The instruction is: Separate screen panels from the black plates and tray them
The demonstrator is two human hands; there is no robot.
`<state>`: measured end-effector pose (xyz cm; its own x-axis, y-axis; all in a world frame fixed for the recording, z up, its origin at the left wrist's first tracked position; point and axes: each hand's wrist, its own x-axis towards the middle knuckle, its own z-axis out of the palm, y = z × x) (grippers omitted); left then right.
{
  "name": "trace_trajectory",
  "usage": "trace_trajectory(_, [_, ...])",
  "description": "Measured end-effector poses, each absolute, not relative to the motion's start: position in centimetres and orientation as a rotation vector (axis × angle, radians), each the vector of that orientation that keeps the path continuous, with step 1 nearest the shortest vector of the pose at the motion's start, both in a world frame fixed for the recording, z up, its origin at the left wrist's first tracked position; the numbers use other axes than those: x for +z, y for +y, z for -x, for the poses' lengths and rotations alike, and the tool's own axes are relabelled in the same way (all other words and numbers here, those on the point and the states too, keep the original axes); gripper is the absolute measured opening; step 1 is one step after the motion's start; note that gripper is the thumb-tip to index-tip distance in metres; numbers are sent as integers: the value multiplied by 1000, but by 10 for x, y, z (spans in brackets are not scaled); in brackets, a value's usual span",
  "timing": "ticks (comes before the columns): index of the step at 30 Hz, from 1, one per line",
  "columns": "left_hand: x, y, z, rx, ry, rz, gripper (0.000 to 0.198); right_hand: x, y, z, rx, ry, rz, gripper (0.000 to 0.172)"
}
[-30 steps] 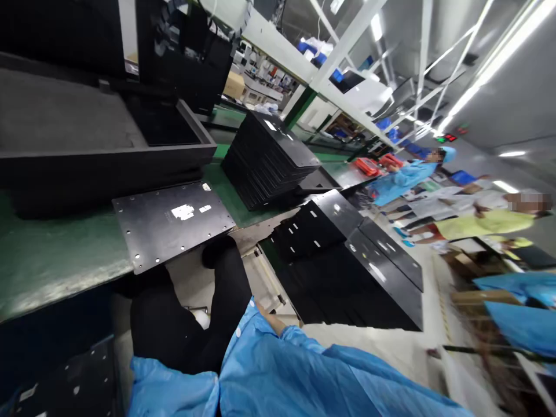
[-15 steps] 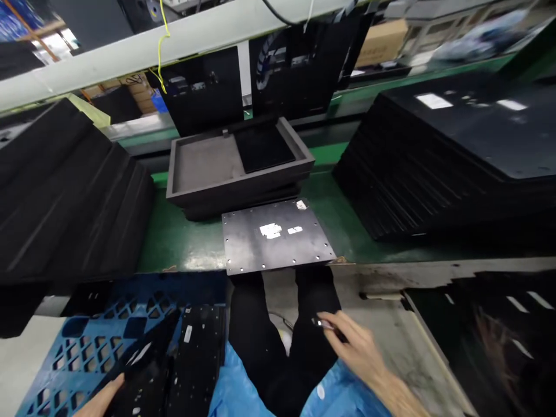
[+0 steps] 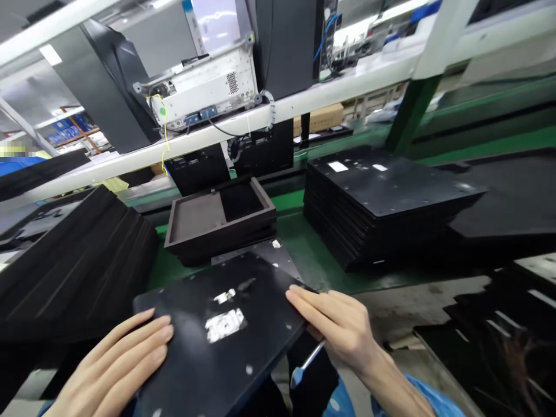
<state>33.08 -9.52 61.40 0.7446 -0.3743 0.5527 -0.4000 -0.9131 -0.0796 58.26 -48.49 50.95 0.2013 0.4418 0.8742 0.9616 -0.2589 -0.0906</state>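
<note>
Both my hands hold a black metal plate (image 3: pixel 217 341) with white stickers, tilted just above the front edge of the green bench (image 3: pixel 321 266). My left hand (image 3: pixel 117 365) lies on the plate's left edge, fingers stretched over its top. My right hand (image 3: pixel 343 330) grips the right edge with its fingers on top. A thin tool with a blue tip (image 3: pixel 306 364) pokes out under that palm. A second black plate (image 3: pixel 278 260) lies flat on the bench, partly hidden beneath the held one.
A dark tray (image 3: pixel 195 223) sits on the bench behind the plates. A tall stack of black plates (image 3: pixel 382 202) stands at the right, and slanted black foam sheets (image 3: pixel 65 255) lean at the left. A white instrument box (image 3: pixel 204 92) rests on the shelf overhead.
My view swung from the right, down, then up to the bench. Both hands have come up with a black plate from the blue pallet below and now hold it over the bench edge.
</note>
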Motion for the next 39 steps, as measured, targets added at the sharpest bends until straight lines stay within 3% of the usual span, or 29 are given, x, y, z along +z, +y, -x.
trace_trajectory(4, [564, -111, -422, 1020, -844, -2789, 81, 492, -501, -604, -1143, -1282, 1961, 62])
trace_trajectory(10, [464, -88, -494, 1206, -507, -2749, 51, 456, -471, -639, -1192, -1424, 2101, 53])
trace_trajectory(13, [469, -75, -491, 937, -310, -2823, 52, 453, -464, -651, -1012, -1461, 2173, 50])
trace_trajectory(16, [506, -63, -461, 449, -156, -2899, 64, 466, -479, -648, -721, -1481, 2098, 40])
trace_trajectory(18, [530, -62, -439, 248, -63, -2862, 61, 476, -499, -635, -532, -1366, 1969, 37])
trace_trajectory(23, [532, -108, -449, 355, -39, -2717, 37, 456, -519, -574, -140, -715, 1926, 21])
trace_trajectory(27, [499, -158, -532, 362, -115, -2791, 48, 394, -494, -518, 329, -475, 1793, 37])
trace_trajectory(30, [480, -177, -603, 142, 28, -2923, 57, 360, -482, -492, 509, -259, 1622, 50])
trace_trajectory(34, [469, -187, -661, 39, 139, -2880, 61, 350, -479, -490, 527, -7, 1567, 64])
trace_trajectory(39, [468, -187, -672, 16, 107, -2854, 63, 347, -479, -502, 476, 8, 1571, 62])
